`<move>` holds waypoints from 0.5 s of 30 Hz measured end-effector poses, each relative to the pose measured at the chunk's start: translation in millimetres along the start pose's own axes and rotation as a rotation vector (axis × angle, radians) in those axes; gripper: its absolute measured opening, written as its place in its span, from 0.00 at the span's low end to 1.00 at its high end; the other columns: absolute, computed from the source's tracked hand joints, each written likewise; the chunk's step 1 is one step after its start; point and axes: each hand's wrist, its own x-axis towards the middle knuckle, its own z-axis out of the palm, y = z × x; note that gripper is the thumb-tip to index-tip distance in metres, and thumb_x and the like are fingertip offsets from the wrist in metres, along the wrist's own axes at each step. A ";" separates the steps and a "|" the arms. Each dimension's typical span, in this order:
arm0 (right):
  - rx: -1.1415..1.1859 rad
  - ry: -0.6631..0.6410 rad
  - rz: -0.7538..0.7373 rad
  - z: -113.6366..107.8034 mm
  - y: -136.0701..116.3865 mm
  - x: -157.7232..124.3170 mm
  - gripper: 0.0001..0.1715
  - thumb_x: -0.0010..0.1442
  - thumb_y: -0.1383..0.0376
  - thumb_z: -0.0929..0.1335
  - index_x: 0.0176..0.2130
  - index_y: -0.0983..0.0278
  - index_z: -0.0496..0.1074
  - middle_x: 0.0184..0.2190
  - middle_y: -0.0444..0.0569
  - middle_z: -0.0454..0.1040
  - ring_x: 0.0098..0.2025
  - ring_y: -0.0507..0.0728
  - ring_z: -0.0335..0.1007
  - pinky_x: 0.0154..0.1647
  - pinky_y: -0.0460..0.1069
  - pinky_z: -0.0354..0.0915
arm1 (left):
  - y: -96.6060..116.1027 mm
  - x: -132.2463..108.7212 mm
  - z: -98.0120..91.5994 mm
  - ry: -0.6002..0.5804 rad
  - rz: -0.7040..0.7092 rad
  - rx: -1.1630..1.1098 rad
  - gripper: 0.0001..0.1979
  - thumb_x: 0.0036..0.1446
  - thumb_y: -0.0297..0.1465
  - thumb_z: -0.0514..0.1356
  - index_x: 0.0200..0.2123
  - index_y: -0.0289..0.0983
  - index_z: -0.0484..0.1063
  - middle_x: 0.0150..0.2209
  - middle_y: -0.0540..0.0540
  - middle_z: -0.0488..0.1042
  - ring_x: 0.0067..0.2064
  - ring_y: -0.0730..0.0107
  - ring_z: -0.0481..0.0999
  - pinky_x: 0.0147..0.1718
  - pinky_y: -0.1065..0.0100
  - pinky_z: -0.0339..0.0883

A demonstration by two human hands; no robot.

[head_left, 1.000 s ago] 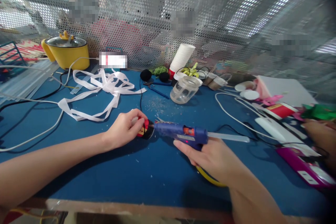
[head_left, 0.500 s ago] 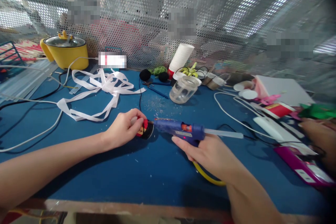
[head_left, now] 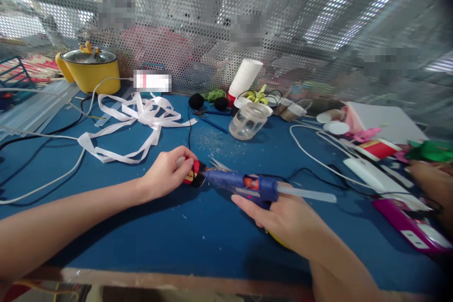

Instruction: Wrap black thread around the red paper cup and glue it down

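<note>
My left hand [head_left: 166, 172] is closed around a small red, yellow and black object [head_left: 193, 175] that rests on the blue table [head_left: 198, 240]. My right hand [head_left: 279, 214] grips a blue hot glue gun [head_left: 244, 183] with a clear glue stick poking out of its back. The gun lies almost level, and its nozzle touches the small object's right side. Small scissors [head_left: 219, 165] lie just behind the nozzle.
White ribbon [head_left: 130, 120] lies tangled at the back left beside a yellow pot [head_left: 89, 70]. A clear jar [head_left: 249, 120], stacked white cups [head_left: 245, 78], black pom-poms and cables sit behind. Another person's hand [head_left: 430, 184] and a purple object [head_left: 410, 229] are at the right edge.
The glue gun has tilted, its rear dropping slightly toward me while the nozzle stays at the small object. My left hand has kept its hold.
</note>
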 end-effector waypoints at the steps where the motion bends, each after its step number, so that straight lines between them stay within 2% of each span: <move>1: 0.000 0.007 -0.009 -0.5 -0.9 0.2 0.12 0.56 0.56 0.64 0.31 0.57 0.73 0.23 0.46 0.75 0.31 0.59 0.74 0.32 0.50 0.68 | 0.2 0.0 0.0 0.002 0.001 -0.006 0.10 0.56 0.32 0.51 0.34 0.34 0.68 0.25 0.49 0.72 0.24 0.76 0.67 0.24 0.74 0.62; 3: 0.002 0.019 -0.021 -0.6 -2.4 0.7 0.12 0.57 0.56 0.63 0.33 0.58 0.73 0.30 0.48 0.77 0.35 0.60 0.73 0.36 0.52 0.68 | 0.3 -0.1 -0.2 0.007 0.004 -0.014 0.09 0.56 0.32 0.51 0.33 0.34 0.68 0.25 0.49 0.71 0.23 0.76 0.66 0.23 0.74 0.61; 6: 0.040 -0.006 -0.034 0.8 -3.4 1.1 0.13 0.58 0.57 0.62 0.36 0.59 0.73 0.35 0.49 0.77 0.37 0.59 0.73 0.40 0.52 0.68 | 0.4 0.1 -0.7 0.011 0.014 -0.004 0.09 0.56 0.32 0.51 0.33 0.34 0.68 0.26 0.49 0.72 0.24 0.76 0.67 0.24 0.74 0.62; 15: 0.079 0.013 -0.029 2.7 -1.2 1.1 0.12 0.56 0.58 0.64 0.36 0.60 0.74 0.35 0.50 0.77 0.39 0.62 0.73 0.41 0.56 0.68 | 0.5 0.0 -0.2 0.009 0.029 0.028 0.09 0.57 0.30 0.50 0.33 0.33 0.69 0.26 0.49 0.72 0.24 0.76 0.68 0.24 0.74 0.62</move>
